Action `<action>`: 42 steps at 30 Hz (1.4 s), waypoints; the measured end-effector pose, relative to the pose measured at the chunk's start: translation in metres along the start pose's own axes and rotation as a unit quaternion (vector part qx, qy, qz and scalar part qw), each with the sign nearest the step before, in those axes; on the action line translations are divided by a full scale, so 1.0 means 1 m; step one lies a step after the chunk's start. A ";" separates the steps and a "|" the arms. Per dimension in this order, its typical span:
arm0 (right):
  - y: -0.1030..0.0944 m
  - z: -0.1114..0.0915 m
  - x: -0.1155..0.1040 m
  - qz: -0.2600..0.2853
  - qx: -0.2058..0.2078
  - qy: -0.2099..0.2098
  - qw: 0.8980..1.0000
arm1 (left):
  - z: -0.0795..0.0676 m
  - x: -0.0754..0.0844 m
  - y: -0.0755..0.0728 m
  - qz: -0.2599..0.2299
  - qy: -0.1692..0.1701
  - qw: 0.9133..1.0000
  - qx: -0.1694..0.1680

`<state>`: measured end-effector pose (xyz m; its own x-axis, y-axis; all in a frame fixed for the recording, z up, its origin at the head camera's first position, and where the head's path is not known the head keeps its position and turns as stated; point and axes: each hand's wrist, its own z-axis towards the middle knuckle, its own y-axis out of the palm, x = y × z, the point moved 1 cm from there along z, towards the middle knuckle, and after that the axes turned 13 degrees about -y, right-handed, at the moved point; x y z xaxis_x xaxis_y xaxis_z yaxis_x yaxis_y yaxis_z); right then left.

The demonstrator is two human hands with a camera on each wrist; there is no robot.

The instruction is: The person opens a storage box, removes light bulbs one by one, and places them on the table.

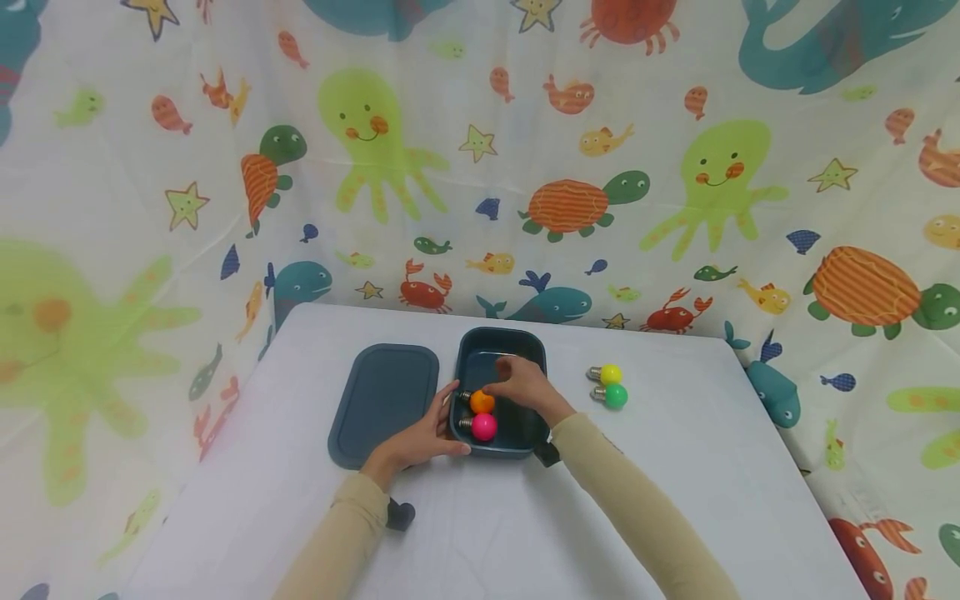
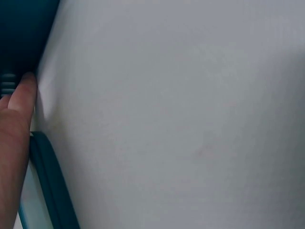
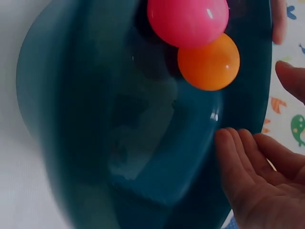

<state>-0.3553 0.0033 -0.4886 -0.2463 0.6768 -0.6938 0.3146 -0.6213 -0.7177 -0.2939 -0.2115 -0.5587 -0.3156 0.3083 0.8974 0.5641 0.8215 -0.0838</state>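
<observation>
A dark teal open box (image 1: 502,340) stands on the white table. Inside, toward its left wall, lie an orange light bulb (image 1: 482,402) and a pink light bulb (image 1: 484,427), bases pointing left. My left hand (image 1: 420,442) touches the box's left side and front left corner, fingers extended along the wall. Over the box is my right hand (image 1: 525,385), near the orange bulb. The right wrist view shows that hand (image 3: 267,181) with thumb and fingers apart, holding nothing and clear of the orange bulb (image 3: 208,67).
Left of the box lies a flat dark teal lid (image 1: 386,408). A yellow bulb (image 1: 611,375) and a green bulb (image 1: 616,396) lie side by side on the table to the right. Behind the table hangs a curtain (image 1: 480,100) printed with sea animals.
</observation>
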 end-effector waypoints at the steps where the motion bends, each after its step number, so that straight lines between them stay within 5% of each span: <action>1: 0.001 0.000 0.000 -0.005 -0.008 0.001 1.000 | 0.000 0.000 0.000 0.000 -0.001 1.000 0.001; 22: 0.019 0.007 0.003 -0.023 -0.074 0.029 0.997 | 0.003 -0.002 0.000 -0.005 0.005 1.000 -0.008; 42: 0.024 0.006 0.002 -0.040 -0.090 0.030 0.995 | 0.008 -0.005 -0.002 -0.002 0.006 1.000 -0.008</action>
<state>-0.3540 -0.0131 -0.5074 -0.2243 0.7467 -0.6262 0.4572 -0.4868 -0.7443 -0.2991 -0.2111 -0.5663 -0.3091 0.2988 0.9029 0.5750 0.8149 -0.0728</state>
